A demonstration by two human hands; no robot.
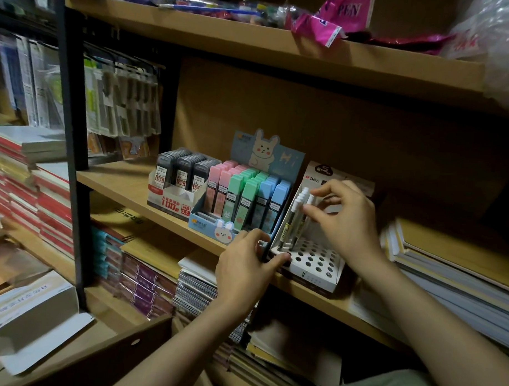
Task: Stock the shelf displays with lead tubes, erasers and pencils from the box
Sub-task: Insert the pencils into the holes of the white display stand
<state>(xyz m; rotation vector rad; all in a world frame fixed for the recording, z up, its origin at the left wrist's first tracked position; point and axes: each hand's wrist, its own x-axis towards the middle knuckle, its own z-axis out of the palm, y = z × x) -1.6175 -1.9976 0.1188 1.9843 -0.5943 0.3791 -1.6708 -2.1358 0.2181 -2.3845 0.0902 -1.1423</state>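
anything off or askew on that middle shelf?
Nothing damaged or spilled. Only oddity: the white pencil stand is nearly empty, with a few pencils leaning at its back-left. Both lead tube displays sit full and tidy.

dim, warm indoor light | deep shadow under shelf boards | left edge motion-blurred | wide-angle bending at edges | centre sharp

Middle shelf (123, 185), left to right: lead-tube box (172, 190), bunny display (241, 204) touching it, pencil stand (314, 258), paper stack (452, 263). Pencils (292, 223) stand in the stand's rear-left holes. Left hand (245, 267) at the stand's front-left corner; right hand (342, 219) over the stand, at the pencil tops. Notebooks (195, 289) on the shelf below; bags (325, 22) on the shelf above.
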